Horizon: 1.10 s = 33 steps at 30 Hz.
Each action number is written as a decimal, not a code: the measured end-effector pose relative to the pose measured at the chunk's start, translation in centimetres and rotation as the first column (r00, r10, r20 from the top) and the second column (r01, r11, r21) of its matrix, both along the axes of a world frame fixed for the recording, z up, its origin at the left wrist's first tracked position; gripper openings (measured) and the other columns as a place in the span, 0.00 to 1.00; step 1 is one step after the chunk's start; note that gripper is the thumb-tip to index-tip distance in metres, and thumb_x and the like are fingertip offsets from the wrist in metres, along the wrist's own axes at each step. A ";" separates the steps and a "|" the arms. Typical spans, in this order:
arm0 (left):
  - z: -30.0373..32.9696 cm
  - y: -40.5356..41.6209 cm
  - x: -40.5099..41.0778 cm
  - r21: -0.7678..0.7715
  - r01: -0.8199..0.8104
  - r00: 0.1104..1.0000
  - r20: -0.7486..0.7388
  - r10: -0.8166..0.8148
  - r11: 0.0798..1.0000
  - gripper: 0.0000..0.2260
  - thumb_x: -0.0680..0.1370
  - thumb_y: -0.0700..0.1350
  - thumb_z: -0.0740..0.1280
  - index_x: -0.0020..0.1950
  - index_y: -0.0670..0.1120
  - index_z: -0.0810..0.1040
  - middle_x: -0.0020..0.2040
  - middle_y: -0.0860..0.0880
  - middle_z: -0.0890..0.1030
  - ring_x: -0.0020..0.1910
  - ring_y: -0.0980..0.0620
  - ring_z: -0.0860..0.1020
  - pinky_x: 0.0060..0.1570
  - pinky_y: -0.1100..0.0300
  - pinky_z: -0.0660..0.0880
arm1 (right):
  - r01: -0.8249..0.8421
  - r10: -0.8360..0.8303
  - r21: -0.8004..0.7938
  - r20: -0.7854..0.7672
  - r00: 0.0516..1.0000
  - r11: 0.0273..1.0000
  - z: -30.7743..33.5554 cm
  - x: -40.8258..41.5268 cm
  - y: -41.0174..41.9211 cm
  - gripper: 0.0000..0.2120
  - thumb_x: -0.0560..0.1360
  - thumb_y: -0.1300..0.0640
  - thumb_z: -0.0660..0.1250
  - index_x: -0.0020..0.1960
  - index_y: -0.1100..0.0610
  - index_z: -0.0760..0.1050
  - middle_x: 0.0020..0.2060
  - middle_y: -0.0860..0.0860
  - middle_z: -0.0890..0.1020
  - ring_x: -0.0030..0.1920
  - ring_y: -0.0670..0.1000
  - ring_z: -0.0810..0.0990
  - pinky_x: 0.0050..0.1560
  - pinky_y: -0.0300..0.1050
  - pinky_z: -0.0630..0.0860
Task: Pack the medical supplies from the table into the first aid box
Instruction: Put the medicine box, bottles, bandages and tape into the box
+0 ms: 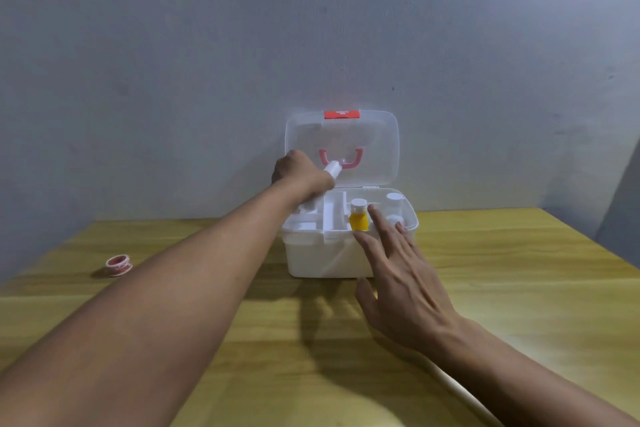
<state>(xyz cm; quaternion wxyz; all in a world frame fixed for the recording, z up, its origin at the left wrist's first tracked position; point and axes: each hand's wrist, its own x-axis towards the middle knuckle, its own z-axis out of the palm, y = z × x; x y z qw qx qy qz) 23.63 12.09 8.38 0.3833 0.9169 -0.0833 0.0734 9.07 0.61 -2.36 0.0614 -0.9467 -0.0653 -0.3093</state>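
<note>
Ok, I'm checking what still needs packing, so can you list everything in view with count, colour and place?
first aid box: one, white, on the table against the wall
lid: one, clear with a red clasp and pink handle, standing open
yellow bottle: one, yellow with a white cap, upright in the box tray
white containers: at least two, at the right end of the box; exact kind unclear
tape roll: one, red and white, on the table far left of the box
table: one, yellowish wood
white item: one, held over the left side of the box
left hand: closed on the white item
right hand: open, fingers spread, at the box front
</note>
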 end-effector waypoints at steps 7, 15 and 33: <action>-1.9 -0.3 -0.4 -0.028 -0.071 0.997 -0.020 0.071 0.997 0.25 0.69 0.60 0.69 0.50 0.39 0.80 0.47 0.43 0.85 0.47 0.44 0.82 0.41 0.58 0.74 | 0.020 -0.020 0.001 -0.028 0.999 1.000 0.5 0.0 0.2 0.28 0.67 0.56 0.64 0.67 0.58 0.67 0.74 0.62 0.62 0.74 0.60 0.63 0.74 0.57 0.59; -2.9 6.3 -0.9 -0.043 -0.204 0.977 0.061 0.206 0.978 0.08 0.67 0.39 0.61 0.34 0.43 0.81 0.39 0.45 0.83 0.36 0.42 0.78 0.35 0.63 0.73 | -0.047 0.042 -0.084 -0.053 0.998 0.995 2.1 0.9 3.6 0.31 0.71 0.52 0.59 0.73 0.61 0.62 0.75 0.59 0.62 0.76 0.59 0.56 0.76 0.58 0.53; -11.5 13.5 -0.3 0.275 0.008 0.996 0.085 -0.033 0.961 0.08 0.75 0.39 0.63 0.49 0.45 0.81 0.52 0.41 0.83 0.52 0.41 0.79 0.51 0.53 0.78 | 0.004 -0.001 -0.139 0.017 1.000 0.990 0.5 2.6 5.7 0.31 0.64 0.62 0.68 0.66 0.65 0.71 0.65 0.62 0.76 0.66 0.60 0.74 0.70 0.59 0.66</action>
